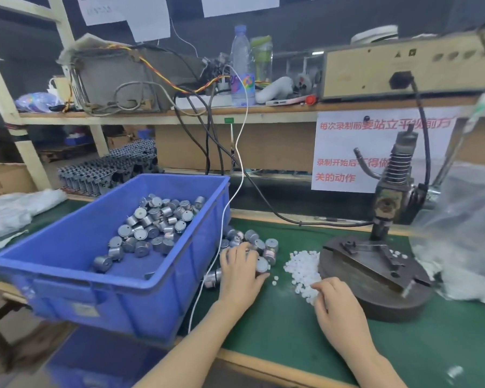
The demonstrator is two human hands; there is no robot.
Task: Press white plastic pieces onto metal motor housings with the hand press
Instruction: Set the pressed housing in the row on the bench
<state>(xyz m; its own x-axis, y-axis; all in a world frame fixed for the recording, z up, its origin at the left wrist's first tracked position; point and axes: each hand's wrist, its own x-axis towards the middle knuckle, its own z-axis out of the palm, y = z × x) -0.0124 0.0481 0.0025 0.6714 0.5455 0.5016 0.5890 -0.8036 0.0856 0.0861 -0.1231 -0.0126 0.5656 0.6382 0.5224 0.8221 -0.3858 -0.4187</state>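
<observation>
While the left hand [240,271] grips a round silver metal motor housing [262,266] on the green worktop [286,337], the right hand [335,302] curls into the heap of small white plastic pieces [303,268], its grip unclear. The dark iron hand press [375,275] stands just right of it.

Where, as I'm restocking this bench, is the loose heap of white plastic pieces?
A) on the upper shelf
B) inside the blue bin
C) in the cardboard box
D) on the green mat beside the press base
D: the white plastic pieces lie on the green mat beside the hand press base, where the right hand touches them; the blue bin shows only metal motor housings.
</observation>
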